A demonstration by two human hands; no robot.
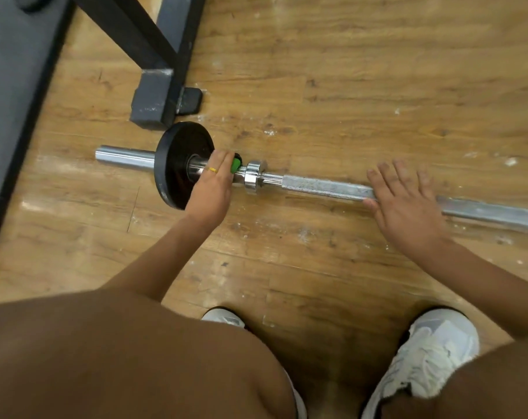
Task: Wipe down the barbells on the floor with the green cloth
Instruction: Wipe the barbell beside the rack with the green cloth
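A person crouched over a barbell [323, 186] that lay on a scuffed wooden floor [347, 71], running from centre left to the right edge of the view. A black weight plate [178, 164] sat on its left sleeve, close to the foot of a dark bench frame [154, 95].

The main risk, as a judgement, was rolling. The bar rested on one round plate, so a firm rub could send it away from the person or nudge the plate into the frame. The narrow gap between plate and chrome collar [253, 176] could also pinch fingers if the plate slid inward. The green cloth [235, 166] was bunched small, so it might slip out or miss parts of the metal.

The left hand [211, 182] was curled over the sleeve between plate and collar, gripping the cloth against the metal. Only a small green fold showed past the fingers.

The right hand [405, 204] lay flat with fingers straight and spread, pressing on the knurled shaft well apart from the left, holding nothing and apparently steadying the bar.
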